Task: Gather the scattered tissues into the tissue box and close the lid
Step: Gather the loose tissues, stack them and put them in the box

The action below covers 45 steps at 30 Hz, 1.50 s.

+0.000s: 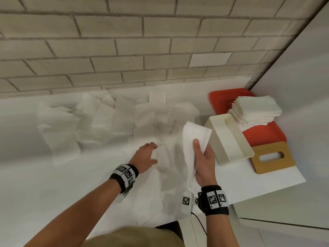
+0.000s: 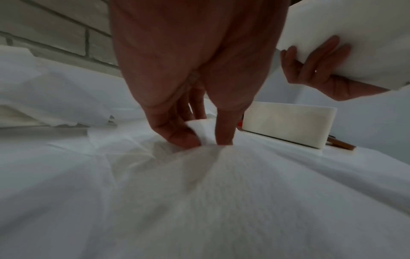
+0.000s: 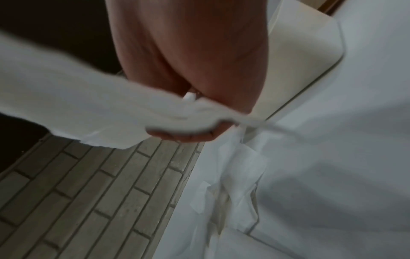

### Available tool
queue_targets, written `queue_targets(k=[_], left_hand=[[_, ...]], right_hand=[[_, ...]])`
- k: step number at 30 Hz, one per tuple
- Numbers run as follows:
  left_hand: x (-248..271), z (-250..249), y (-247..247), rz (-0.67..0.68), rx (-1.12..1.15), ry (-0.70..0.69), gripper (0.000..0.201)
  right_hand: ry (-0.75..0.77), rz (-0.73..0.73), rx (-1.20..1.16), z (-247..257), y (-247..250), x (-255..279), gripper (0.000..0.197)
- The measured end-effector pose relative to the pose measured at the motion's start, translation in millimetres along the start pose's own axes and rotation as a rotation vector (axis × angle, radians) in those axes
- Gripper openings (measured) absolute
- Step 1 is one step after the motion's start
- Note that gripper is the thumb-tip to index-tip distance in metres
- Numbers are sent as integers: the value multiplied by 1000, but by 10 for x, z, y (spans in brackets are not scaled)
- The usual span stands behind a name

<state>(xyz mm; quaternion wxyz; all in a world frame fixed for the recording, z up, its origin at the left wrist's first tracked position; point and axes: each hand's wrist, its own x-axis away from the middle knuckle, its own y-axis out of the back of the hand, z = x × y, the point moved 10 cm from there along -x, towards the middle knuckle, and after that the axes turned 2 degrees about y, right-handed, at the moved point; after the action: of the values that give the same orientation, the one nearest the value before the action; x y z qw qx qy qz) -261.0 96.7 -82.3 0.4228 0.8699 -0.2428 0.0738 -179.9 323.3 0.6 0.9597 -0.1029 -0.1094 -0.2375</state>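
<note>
The left hand (image 1: 145, 157) is pinching up a loose tissue (image 2: 200, 130) between thumb and fingertips near the table's front edge, while the right hand (image 1: 204, 157), nearer the open tissue box (image 1: 229, 138) toward the table's right edge, is clamping a gathered tissue (image 1: 193, 139); the box's long axis is running front to back, just right of those fingers.

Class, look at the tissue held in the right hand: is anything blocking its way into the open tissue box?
Nothing visible. The right hand holds the tissue just left of the open tissue box; the wooden lid lies off beside it.
</note>
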Motion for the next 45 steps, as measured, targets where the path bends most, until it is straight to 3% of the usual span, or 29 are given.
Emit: queue_targets(k=[3, 7, 11, 14, 17, 19, 22, 25, 28, 31, 33, 36, 39, 42, 45], left_hand=[[26, -24, 222, -59, 107, -33, 15], [173, -440, 654, -10, 286, -227, 14], [412, -976, 1084, 65, 376, -380, 15], [529, -1233, 1271, 56, 321, -446, 11], [598, -1346, 1399, -28, 337, -484, 8], [565, -1276, 1481, -137, 415, -432, 5], [325, -742, 1467, -316, 438, -214, 14], [31, 17, 1217, -328, 148, 44, 10], [-85, 598, 833, -204, -46, 292, 61], [-169, 792, 575, -177, -29, 349, 104], [-299, 898, 435, -183, -36, 352, 114], [-374, 828, 360, -177, 16, 325, 90], [-332, 598, 423, -227, 131, 267, 51], [-283, 464, 501, -279, 252, 189, 36], [-229, 424, 564, -297, 289, 169, 29]], right_hand=[[31, 92, 109, 64, -29, 84, 20], [189, 431, 442, 298, -312, 222, 14], [559, 658, 820, 598, -714, 410, 21], [521, 711, 767, 714, -881, 402, 22], [429, 635, 656, 692, -914, 336, 23], [348, 531, 571, 614, -835, 283, 24], [276, 395, 390, 560, -628, 258, 16], [257, 260, 311, 683, -264, 155, 20], [309, 137, 431, 1003, 223, -89, 17], [380, 37, 473, 1495, 678, -354, 18], [428, 22, 478, 1793, 881, -511, 17], [373, 1, 535, 1857, 1145, -855, 12], [207, 66, 927, 1359, 1328, -1352, 21], [23, 122, 1305, 769, 1519, -1644, 42], [-17, 65, 1329, 603, 1602, -1720, 50]])
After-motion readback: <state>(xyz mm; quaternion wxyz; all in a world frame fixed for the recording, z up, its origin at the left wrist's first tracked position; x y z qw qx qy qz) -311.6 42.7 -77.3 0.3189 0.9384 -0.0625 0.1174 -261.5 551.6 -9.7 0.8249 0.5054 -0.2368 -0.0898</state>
